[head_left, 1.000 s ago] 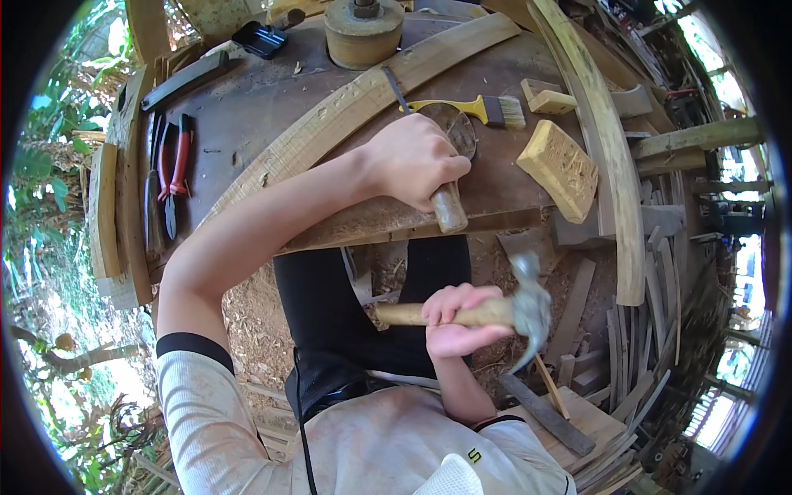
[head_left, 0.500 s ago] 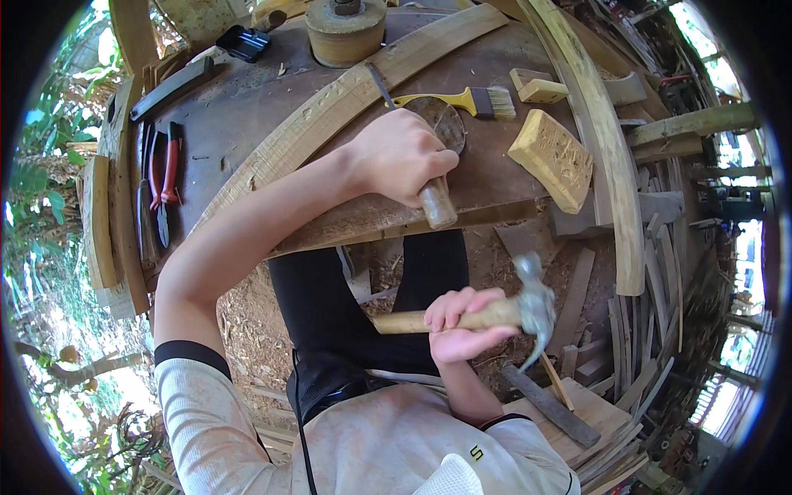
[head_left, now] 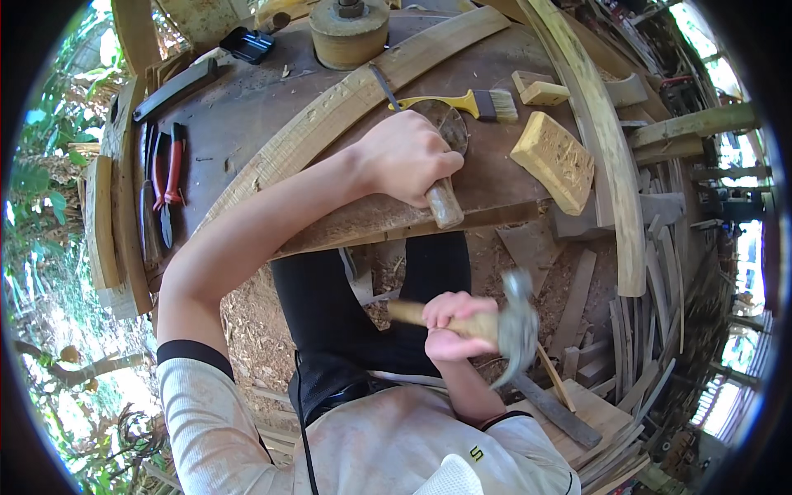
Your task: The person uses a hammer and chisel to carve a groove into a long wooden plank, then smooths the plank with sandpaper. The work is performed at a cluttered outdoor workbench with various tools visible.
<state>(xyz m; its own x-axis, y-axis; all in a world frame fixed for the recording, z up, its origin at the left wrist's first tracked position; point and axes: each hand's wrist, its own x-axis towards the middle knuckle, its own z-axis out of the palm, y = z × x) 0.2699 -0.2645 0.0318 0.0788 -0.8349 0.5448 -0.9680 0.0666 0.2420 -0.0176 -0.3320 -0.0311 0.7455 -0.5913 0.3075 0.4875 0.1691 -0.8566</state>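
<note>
Claw hammer (head_left: 516, 330) in the right hand (head_left: 459, 326), over the lap and just short of the near side of the desk (head_left: 247, 103); the fingers wrap the pale wooden handle close to the metal head, which is blurred and points right, while the butt of the handle points left. Farther up, well apart from it, the left hand (head_left: 408, 159) is closed in a fist round a hand tool (head_left: 446, 205) with a wooden handle. The handle's end sticks out at the desk's near edge, and a narrow metal shaft emerges on the far side, reaching over a curved board (head_left: 330, 107); whether its tip touches the wood I cannot tell.

Just beyond the fist lie a round, flat disc (head_left: 450, 130), partly covered, and a brush (head_left: 478, 105) with a yellow handle. To their right are a chunky yellowish block (head_left: 554, 162) and a smaller pair of wooden pieces (head_left: 540, 88).

At the far left sits a small black tray (head_left: 247, 44), its contents too small to make out, and beside the left edge lie red-handled pliers (head_left: 172, 177). Near the far edge stands a round block (head_left: 350, 40) with a bolt on top. One small dark-and-yellow mark shows on the light shirt (head_left: 388, 437).
</note>
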